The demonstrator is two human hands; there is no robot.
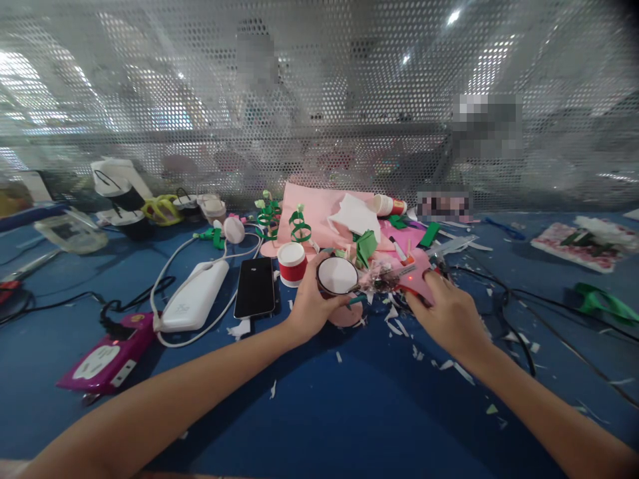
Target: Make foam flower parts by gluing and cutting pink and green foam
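Observation:
My left hand (309, 306) is closed around a small round cup (338, 275) with a white top and a dark rim. In my right hand (452, 316) is a pink hot glue gun (422, 279) with a small red light on its body. The gun points left toward the cup; whether its tip touches the cup is hidden in clutter. Below the cup lies a pink paper disc (345, 314), partly covered by my left hand. A red-and-white cup (292, 264) stands just left of that hand, with green curled paper stems (300, 229) behind it.
A black phone (255, 287), a white power bank (197, 299) with a cable and a purple power strip (112, 356) lie at left. Pink paper sheets (304, 206) lie behind my hands. Paper scraps litter the blue table (349, 412). A perforated metal panel (319, 100) rises along the back.

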